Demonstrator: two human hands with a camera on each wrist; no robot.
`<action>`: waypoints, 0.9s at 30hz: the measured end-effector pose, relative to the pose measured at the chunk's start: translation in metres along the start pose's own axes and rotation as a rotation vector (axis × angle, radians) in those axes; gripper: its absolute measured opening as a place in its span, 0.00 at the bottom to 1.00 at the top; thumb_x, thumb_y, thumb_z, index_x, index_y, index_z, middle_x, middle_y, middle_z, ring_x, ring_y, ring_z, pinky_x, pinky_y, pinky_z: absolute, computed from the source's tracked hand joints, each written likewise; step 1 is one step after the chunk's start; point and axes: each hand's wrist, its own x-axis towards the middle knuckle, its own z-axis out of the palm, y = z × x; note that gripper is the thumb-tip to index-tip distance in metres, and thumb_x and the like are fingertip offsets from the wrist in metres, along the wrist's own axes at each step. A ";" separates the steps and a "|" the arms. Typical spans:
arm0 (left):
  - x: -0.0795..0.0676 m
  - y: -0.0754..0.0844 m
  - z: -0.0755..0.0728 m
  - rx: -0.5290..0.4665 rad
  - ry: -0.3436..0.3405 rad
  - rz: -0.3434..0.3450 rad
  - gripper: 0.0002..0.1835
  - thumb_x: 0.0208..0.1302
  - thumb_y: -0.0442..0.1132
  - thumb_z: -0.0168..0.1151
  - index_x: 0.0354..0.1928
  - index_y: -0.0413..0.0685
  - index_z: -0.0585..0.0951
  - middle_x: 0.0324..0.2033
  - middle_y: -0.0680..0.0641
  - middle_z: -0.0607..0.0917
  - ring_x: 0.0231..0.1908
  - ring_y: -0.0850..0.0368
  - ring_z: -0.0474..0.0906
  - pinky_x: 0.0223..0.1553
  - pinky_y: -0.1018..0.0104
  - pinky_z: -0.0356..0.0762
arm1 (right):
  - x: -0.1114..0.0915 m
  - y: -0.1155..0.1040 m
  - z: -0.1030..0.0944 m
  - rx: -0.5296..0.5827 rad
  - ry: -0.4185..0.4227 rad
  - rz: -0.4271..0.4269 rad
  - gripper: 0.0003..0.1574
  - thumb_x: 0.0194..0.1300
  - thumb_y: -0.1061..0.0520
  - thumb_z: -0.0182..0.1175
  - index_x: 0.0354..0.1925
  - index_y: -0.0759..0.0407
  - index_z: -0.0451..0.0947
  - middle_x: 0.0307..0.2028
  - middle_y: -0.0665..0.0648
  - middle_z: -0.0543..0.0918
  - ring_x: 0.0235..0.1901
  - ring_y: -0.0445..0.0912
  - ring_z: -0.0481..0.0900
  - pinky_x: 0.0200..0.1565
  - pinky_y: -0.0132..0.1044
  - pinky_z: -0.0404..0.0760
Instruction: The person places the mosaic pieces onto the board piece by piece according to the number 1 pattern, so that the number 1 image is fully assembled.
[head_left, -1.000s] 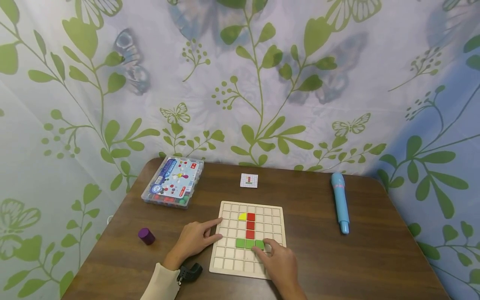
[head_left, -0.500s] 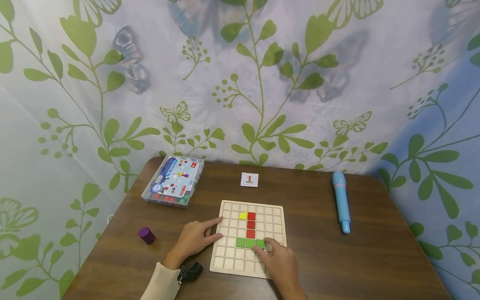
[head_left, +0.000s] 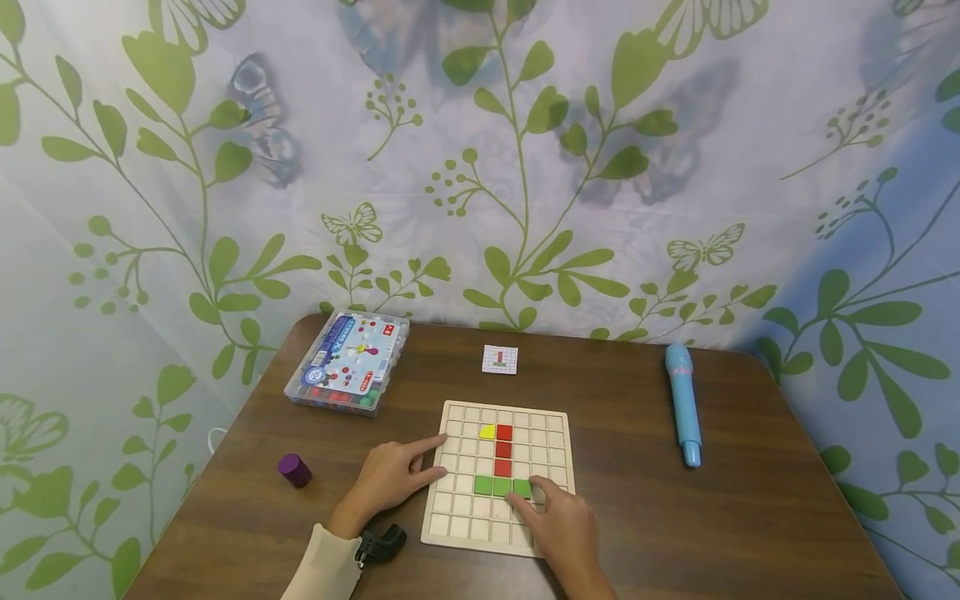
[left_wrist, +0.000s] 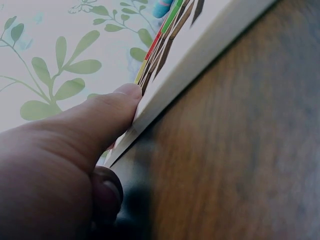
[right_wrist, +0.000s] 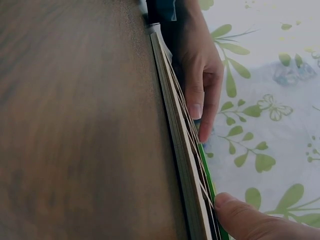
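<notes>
A wooden grid board lies on the table. Its cells hold a column of red square tiles, one yellow tile with a curved side, and a row of green tiles. My right hand pinches the rightmost green square tile between thumb and index finger, at its place in the row. At the board's left edge, my left hand rests its index fingertip and thumb on the rim. The left wrist view shows the thumb against the board's side.
A small printed card with a similar pattern lies behind the board. At the back left is a clear plastic box of coloured pieces. A purple cylinder stands at left, and a blue microphone-shaped toy lies at right.
</notes>
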 end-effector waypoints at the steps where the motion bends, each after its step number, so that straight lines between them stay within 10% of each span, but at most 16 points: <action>1: 0.000 0.000 0.000 0.000 0.002 0.001 0.28 0.66 0.60 0.67 0.65 0.63 0.82 0.13 0.66 0.65 0.14 0.70 0.52 0.19 0.71 0.50 | 0.000 0.000 0.000 0.000 -0.002 -0.001 0.26 0.48 0.36 0.79 0.37 0.52 0.89 0.16 0.47 0.81 0.18 0.41 0.75 0.22 0.38 0.71; 27: 0.000 -0.001 -0.001 0.002 0.009 0.015 0.27 0.66 0.60 0.68 0.65 0.62 0.82 0.13 0.66 0.64 0.14 0.71 0.52 0.20 0.71 0.51 | -0.001 0.000 0.002 0.006 0.026 -0.034 0.26 0.47 0.38 0.80 0.37 0.53 0.88 0.13 0.44 0.75 0.16 0.35 0.68 0.21 0.36 0.72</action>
